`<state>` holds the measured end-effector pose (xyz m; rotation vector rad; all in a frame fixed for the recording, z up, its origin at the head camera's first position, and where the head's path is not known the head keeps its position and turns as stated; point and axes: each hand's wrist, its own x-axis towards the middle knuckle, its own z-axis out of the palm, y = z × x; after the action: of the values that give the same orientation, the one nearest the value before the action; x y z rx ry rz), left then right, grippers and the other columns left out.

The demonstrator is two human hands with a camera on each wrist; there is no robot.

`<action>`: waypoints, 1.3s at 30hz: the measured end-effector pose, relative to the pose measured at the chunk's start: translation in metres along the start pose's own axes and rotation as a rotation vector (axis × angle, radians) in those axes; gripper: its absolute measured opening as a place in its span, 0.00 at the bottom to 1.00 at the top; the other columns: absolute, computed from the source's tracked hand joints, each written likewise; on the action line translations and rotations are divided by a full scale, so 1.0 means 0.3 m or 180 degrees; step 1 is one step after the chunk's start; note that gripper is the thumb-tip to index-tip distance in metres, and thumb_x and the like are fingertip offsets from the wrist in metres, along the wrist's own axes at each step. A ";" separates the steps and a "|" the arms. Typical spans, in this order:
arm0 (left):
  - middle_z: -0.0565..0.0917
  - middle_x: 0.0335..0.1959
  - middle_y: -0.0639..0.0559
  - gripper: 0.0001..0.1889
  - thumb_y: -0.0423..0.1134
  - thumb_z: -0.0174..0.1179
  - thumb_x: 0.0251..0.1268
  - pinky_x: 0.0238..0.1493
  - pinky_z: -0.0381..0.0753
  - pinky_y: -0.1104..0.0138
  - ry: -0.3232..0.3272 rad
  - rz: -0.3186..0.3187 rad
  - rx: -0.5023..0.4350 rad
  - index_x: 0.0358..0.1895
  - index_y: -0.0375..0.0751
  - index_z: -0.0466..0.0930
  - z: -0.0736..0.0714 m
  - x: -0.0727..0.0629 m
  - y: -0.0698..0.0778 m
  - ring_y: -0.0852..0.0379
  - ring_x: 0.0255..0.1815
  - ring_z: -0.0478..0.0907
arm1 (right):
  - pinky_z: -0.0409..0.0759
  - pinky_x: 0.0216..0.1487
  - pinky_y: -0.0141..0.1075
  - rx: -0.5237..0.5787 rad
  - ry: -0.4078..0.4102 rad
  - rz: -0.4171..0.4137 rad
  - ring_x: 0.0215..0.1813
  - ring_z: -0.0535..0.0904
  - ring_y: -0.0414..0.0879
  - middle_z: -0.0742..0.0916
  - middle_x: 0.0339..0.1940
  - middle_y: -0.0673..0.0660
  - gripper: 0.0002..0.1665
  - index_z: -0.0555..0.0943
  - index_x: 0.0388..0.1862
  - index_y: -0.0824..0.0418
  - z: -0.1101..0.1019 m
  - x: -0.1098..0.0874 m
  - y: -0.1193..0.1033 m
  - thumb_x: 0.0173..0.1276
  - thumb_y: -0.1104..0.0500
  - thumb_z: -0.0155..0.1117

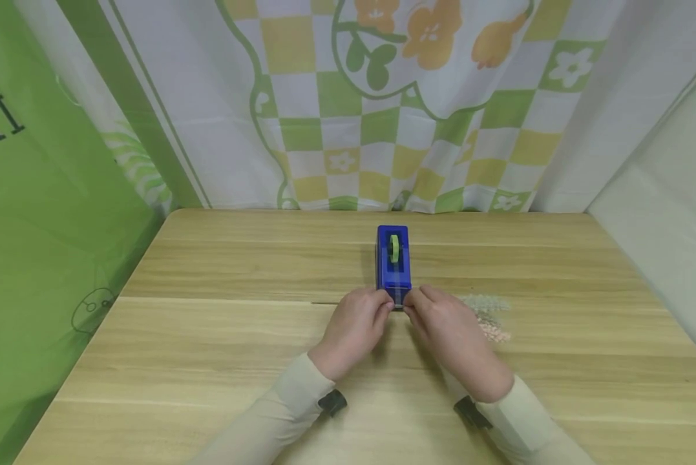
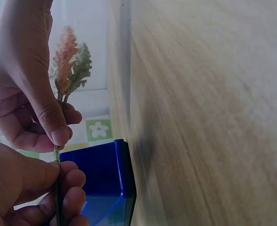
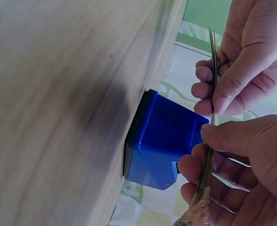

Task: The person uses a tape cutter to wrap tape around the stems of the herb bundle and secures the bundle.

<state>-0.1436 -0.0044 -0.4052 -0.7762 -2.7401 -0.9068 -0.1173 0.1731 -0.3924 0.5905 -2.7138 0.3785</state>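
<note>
A small bunch of artificial flowers, with pink [image 2: 67,56] and grey-green [image 2: 82,66] heads on thin stems, is held level in front of a blue tape dispenser [image 1: 393,258]. My left hand [image 1: 352,330] pinches the bare stems [image 3: 213,47] between thumb and fingers. Close beside it, my right hand [image 1: 455,339] pinches the same stems nearer the heads, which stick out past it to the right. A short length of stem shows between the two thumbs, against the dispenser's front. Whether tape touches the stems there is hard to tell.
A yellow-green tape roll [image 1: 394,248] sits in the dispenser, with a clear strip leading toward its front edge. The wooden table [image 1: 208,361] ends at a patterned curtain [image 1: 348,129] behind, with green cloth [image 1: 45,213] on the left.
</note>
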 end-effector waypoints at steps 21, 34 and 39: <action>0.89 0.39 0.47 0.06 0.34 0.62 0.76 0.42 0.81 0.66 -0.0008 -0.0088 -0.0436 0.43 0.39 0.88 0.005 0.006 -0.013 0.55 0.38 0.81 | 0.70 0.28 0.34 0.0437 -0.0117 0.0528 0.26 0.71 0.42 0.82 0.25 0.52 0.13 0.82 0.32 0.61 0.012 0.050 -0.016 0.78 0.58 0.64; 0.88 0.39 0.47 0.07 0.35 0.61 0.77 0.39 0.77 0.69 -0.0038 -0.0159 -0.0506 0.44 0.38 0.88 0.005 0.003 -0.011 0.57 0.36 0.76 | 0.75 0.30 0.34 0.0973 -0.0420 0.0810 0.27 0.74 0.42 0.85 0.27 0.54 0.10 0.83 0.33 0.62 0.026 0.081 0.000 0.78 0.61 0.63; 0.88 0.39 0.48 0.09 0.37 0.59 0.78 0.39 0.78 0.70 0.0014 -0.0177 -0.0578 0.45 0.37 0.87 0.002 0.006 -0.005 0.58 0.36 0.77 | 0.74 0.28 0.31 0.1034 -0.0460 0.0788 0.26 0.73 0.41 0.85 0.26 0.54 0.10 0.83 0.33 0.62 0.031 0.081 0.011 0.77 0.61 0.63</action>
<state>-0.1459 -0.0044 -0.4059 -0.7287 -2.7155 -1.1806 -0.1421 0.1645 -0.3922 0.3732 -2.8941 0.8837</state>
